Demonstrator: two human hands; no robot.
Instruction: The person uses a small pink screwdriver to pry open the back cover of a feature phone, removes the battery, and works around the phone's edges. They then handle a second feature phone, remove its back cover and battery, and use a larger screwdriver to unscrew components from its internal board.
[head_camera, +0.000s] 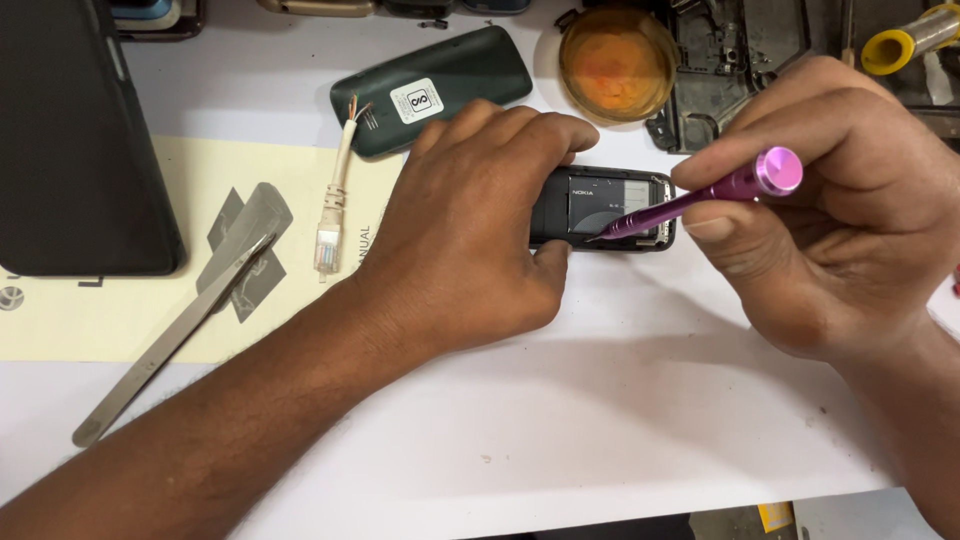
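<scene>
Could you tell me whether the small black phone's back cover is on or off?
Off: the phone lies with its battery exposed; a dark green cover lies apart.

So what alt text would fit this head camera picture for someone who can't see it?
A left hand steadies a small dark phone on a white table while the right hand points a purple screwdriver at it. A dark back cover and metal tweezers lie nearby.

A white worktable (560, 420) is filling the view under even, bright light; a dark strip of floor (640, 528) is showing below its edge.
</scene>
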